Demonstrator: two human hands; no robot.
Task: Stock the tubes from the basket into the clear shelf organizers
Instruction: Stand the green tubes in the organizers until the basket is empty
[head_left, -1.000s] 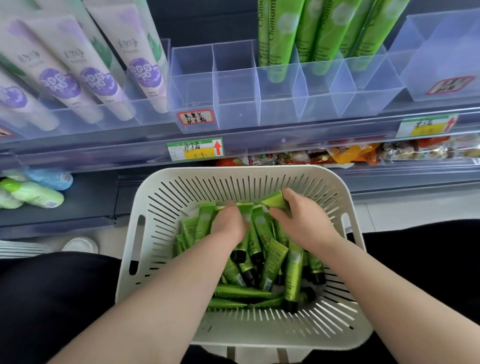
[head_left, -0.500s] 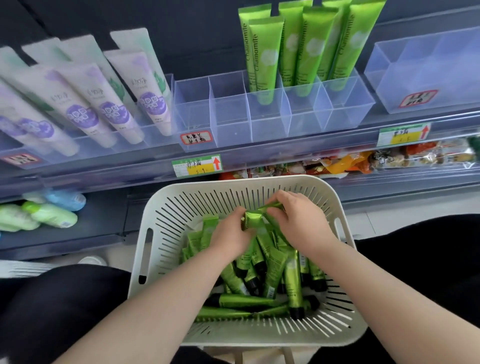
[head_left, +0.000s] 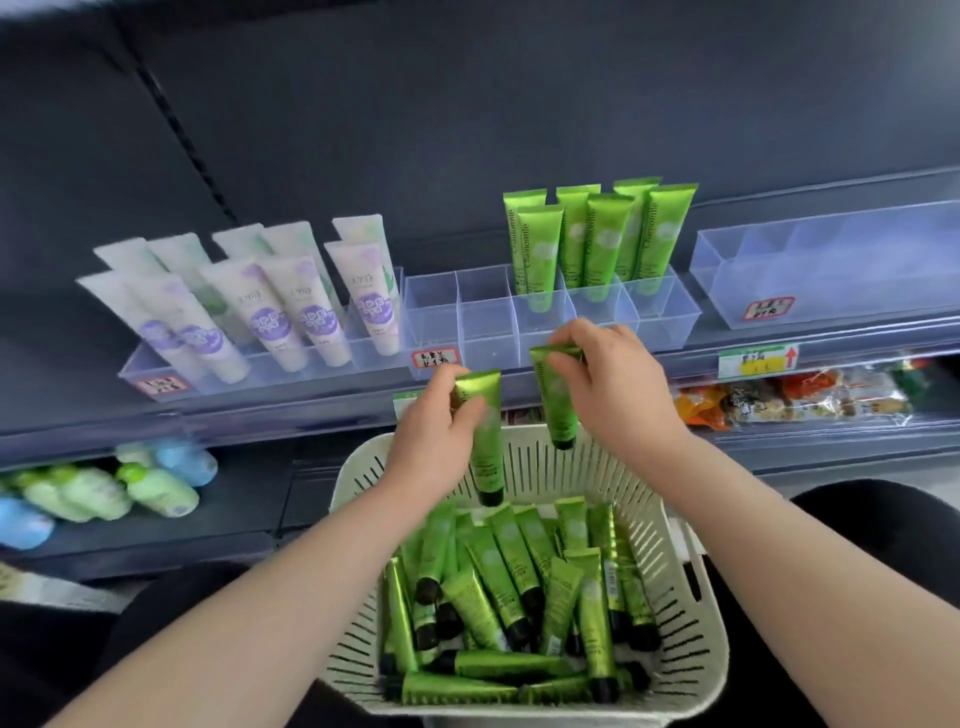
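Here, a slotted white basket (head_left: 701, 634) sits low in the view, with loose green tubes (head_left: 519, 597) piled inside it. Above the basket's far rim, the left hand (head_left: 434, 441) has its grip clenched round one green tube (head_left: 488, 467), black cap hanging down. Just right of it, also above the far rim, the right hand (head_left: 618, 384) pinches a second green tube (head_left: 558, 410) by its flat end. Beyond the basket, a clear shelf organizer (head_left: 485, 322) holds upright green tubes (head_left: 602, 234) in its right-hand compartments.

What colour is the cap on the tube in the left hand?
Black cap, clearest in the head view.
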